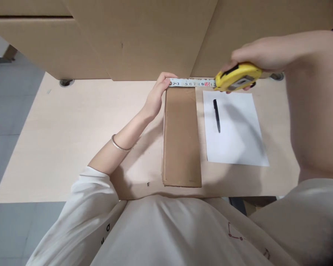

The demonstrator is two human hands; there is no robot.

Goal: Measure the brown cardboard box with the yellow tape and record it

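A long, narrow cardboard box (182, 140) lies on the table in front of me, its short far end towards the back. Across that end runs the white blade of a yellow tape measure (242, 77), drawn partly out, with numbers showing. My right hand (254, 55) is wrapped round the tape measure's case, to the right of the box. At the box's far left corner my left hand (158, 94) pinches the free end of the blade; the tip itself is covered by the fingers.
Right of the box, a black pen (217, 116) rests on a white sheet of paper (238, 147). Large cardboard panels (150, 40) stand upright along the back edge of the wooden table (72, 136). A round cable hole (66, 83) sits at the back left.
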